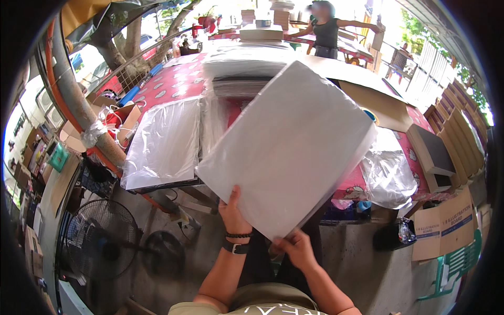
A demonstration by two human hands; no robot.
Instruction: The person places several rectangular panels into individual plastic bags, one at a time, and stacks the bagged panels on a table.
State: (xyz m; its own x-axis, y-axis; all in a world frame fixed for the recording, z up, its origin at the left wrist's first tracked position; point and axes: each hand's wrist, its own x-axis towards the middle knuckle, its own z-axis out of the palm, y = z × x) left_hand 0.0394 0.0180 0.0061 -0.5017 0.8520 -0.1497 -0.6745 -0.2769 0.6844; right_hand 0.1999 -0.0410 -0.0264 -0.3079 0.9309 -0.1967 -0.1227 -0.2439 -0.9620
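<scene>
White and glossy under clear plastic, the large sheet (294, 147) is clamped by the left hand (234, 218) at its lower-left edge, thumb on top, and pinched near its bottom corner by the right hand (299, 251); it slants above the near side of a table (176, 81) spread with red patterned cloth. A plastic-covered white stack (165, 142) lies to its left, crumpled clear plastic (387, 170) to its right. Around stand a black fan (102, 239), a cardboard box (443, 226) and a green chair (459, 262); beyond the table, a person (326, 37) stretches out an arm.
</scene>
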